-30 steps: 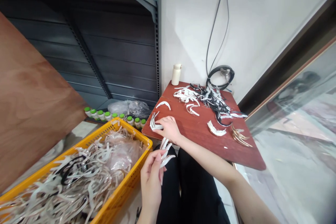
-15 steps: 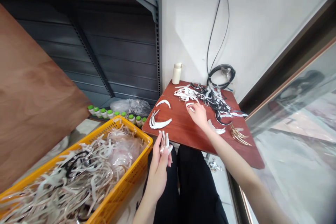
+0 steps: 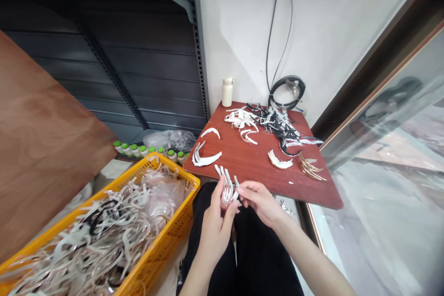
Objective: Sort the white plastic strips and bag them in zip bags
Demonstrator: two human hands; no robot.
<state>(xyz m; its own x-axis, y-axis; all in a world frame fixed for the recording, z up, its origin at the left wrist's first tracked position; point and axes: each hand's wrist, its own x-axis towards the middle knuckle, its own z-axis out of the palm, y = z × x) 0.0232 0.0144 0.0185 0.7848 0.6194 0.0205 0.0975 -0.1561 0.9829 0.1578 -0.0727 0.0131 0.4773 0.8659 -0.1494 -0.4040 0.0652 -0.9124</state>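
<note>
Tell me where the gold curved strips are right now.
In the head view, the gold strips lie near the right edge of the red-brown table, just right of a white bundle.

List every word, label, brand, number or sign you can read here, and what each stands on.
None can be read.
Jars: too small and blurred to tell if they bear print.
Bottle: no legible text.
Held strips: no legible marks.
</note>
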